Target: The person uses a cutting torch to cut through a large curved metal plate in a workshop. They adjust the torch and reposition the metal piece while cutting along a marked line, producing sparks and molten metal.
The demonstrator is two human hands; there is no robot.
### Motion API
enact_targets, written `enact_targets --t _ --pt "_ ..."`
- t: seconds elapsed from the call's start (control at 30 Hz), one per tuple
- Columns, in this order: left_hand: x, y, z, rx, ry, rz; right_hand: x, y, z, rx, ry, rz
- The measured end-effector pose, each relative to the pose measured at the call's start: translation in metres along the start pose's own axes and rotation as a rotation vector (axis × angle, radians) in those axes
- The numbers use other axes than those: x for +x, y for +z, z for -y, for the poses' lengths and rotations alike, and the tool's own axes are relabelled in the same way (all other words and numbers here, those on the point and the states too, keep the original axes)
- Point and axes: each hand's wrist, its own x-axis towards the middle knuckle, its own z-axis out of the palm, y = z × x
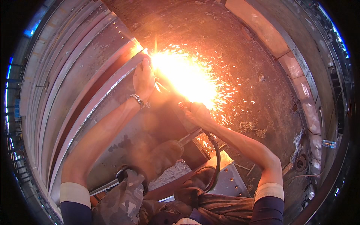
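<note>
A blazing white-orange glare [183, 75] with flying sparks fills the space between my hands. My right hand [200, 114] is closed round a tool's handle at the lower edge of the glare. The tool's working end is lost in the light. A thick black cable [217, 161] hangs in a curve below this hand. My left hand [143, 80], with a chain bracelet [138, 100] at the wrist, is at the end of a long steel beam [123, 71], left of the glare. Its fingers look closed, but brightness hides what they hold, if anything.
Several long steel beams [71, 63] lie side by side on the left. A steel plate with holes [228, 178] lies below my right forearm. My brown boots [165, 155] are among the steel. Sparks scatter over the stained floor [258, 101]; a pale, block-like border [300, 82] curves along the right.
</note>
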Motion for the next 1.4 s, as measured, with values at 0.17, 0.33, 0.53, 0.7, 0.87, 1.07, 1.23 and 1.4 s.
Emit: enact_targets --t 0.17,0.33,0.53,0.7,0.87,1.07,1.23,1.4 --pt "0.001 0.000 0.000 0.012 0.010 -0.005 -0.008 -0.025 0.022 0.011 0.144 0.087" --pt "-0.001 0.000 -0.001 0.004 -0.006 -0.011 -0.013 -0.037 0.032 0.013 0.112 0.071" --pt "-0.004 0.001 -0.006 0.028 -0.057 -0.021 -0.007 -0.022 0.016 0.120 0.102 -0.010" --pt "-0.002 -0.002 -0.007 0.052 -0.030 0.014 -0.004 -0.011 0.001 -0.048 -0.034 0.064" --pt "-0.003 -0.002 -0.007 0.043 -0.034 0.020 -0.002 -0.008 0.002 -0.028 0.078 0.092" --pt "0.003 -0.001 0.002 0.071 -0.043 0.008 -0.006 -0.019 0.012 0.007 0.150 0.078" --pt "0.014 -0.001 0.013 0.152 0.059 -0.017 -0.013 -0.029 0.014 0.048 0.105 0.085" --pt "0.012 -0.001 0.013 0.089 -0.006 0.010 -0.012 -0.030 0.017 0.048 0.122 0.098"
